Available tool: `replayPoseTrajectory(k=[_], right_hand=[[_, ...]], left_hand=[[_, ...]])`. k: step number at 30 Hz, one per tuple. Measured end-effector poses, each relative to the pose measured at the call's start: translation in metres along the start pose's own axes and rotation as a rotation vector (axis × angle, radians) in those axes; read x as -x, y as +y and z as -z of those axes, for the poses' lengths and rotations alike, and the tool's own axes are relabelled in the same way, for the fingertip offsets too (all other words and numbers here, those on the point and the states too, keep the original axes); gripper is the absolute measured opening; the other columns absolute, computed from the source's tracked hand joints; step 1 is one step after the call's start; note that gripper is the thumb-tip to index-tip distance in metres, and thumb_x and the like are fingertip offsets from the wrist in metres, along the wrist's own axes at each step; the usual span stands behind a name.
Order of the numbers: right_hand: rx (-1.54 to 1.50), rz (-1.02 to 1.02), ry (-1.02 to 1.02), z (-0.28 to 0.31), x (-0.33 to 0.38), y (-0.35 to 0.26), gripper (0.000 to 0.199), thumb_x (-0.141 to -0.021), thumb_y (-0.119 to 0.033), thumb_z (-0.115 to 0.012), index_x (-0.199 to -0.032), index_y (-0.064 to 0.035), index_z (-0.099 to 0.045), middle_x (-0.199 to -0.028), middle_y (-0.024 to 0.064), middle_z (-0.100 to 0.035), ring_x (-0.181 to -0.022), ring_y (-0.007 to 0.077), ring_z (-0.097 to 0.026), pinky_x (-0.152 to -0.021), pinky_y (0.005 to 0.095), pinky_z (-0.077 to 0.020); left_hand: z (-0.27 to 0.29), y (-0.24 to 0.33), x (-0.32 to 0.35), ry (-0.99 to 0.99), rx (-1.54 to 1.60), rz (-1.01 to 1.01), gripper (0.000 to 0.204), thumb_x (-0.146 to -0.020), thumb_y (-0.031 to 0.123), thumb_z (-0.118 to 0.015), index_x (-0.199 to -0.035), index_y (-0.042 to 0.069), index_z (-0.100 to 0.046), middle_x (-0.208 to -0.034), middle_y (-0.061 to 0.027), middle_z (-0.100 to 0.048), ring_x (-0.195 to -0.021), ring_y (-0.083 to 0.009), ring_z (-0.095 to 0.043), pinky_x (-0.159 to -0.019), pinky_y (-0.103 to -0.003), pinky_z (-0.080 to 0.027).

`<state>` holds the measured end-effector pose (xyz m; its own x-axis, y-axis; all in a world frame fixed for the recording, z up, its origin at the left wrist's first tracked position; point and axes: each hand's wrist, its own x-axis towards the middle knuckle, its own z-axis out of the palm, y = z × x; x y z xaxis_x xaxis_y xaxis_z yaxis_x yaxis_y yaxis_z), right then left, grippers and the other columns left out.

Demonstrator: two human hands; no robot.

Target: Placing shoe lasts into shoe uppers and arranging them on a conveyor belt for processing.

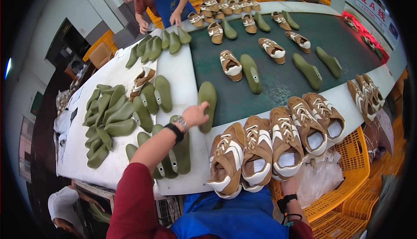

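Note:
My left hand [195, 115] grips the edge of a green shoe last [207, 92] at the near left corner of the dark green belt. To its left on the white table lie more green lasts [163, 93], some in pairs and others heaped up. My right hand [288, 186] is low, just below the heel of a brown and white lace-up sneaker [286, 145]; its fingers are hidden behind that shoe. Several such sneakers stand in a row along the near white ledge, toes pointing away from me.
The belt [278, 89] carries sneakers and lasts side by side. Across it, a person in a blue apron [173, 2] handles things beside lasts. A yellow crate [354, 156] with clear plastic bags [319, 182] stands at my right. Another person [67, 208] is at lower left.

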<state>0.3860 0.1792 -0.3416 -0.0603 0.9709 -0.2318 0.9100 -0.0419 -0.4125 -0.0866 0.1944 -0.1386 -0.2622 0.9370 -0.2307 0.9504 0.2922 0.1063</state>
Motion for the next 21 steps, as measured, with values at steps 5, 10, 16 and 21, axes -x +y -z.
replayPoseTrajectory(k=[5,10,16,21], right_hand=[[0.017,-0.065,-0.067,0.002,0.005,-0.015,0.03,-0.076,-0.031,-0.062,-0.089,-0.0041,-0.065,-0.085,0.0195,-0.066,-0.079,0.0355,-0.064,-0.069,0.0437,-0.0506],[0.036,-0.171,-0.136,0.019,0.005,-0.007,0.032,-0.078,-0.034,-0.061,-0.093,-0.0055,-0.063,-0.092,0.0195,-0.065,-0.085,0.0347,-0.064,-0.073,0.0445,-0.0503],[0.063,-0.239,-0.183,0.032,0.002,-0.016,0.039,-0.079,-0.039,-0.054,-0.096,-0.0053,-0.063,-0.094,0.0199,-0.065,-0.086,0.0359,-0.063,-0.076,0.0449,-0.0495],[-0.032,-0.141,-0.148,0.02,0.002,-0.029,0.035,-0.077,-0.03,-0.062,-0.101,-0.0053,-0.061,-0.094,0.019,-0.065,-0.089,0.0357,-0.062,-0.078,0.0446,-0.0489]], left_hand=[[-0.035,0.008,-0.078,0.032,0.104,0.309,0.043,-0.078,0.025,-0.054,-0.119,0.014,-0.047,-0.102,-0.0218,-0.063,-0.096,-0.0367,-0.06,-0.085,-0.043,-0.047],[-0.048,0.012,-0.12,0.126,0.108,0.296,0.045,-0.078,0.029,-0.056,-0.119,0.013,-0.046,-0.099,-0.0234,-0.063,-0.096,-0.0384,-0.06,-0.086,-0.043,-0.047],[-0.024,0.018,-0.104,-0.141,0.324,0.321,0.058,-0.076,0.032,-0.063,-0.126,0.013,-0.041,-0.085,-0.0184,-0.065,-0.076,-0.0297,-0.065,-0.07,-0.037,-0.052],[0.026,-0.076,-0.088,-0.292,0.694,0.246,0.064,-0.081,0.029,-0.063,-0.135,0.013,-0.034,-0.077,-0.0072,-0.061,-0.064,-0.0141,-0.06,-0.053,-0.026,-0.047]])
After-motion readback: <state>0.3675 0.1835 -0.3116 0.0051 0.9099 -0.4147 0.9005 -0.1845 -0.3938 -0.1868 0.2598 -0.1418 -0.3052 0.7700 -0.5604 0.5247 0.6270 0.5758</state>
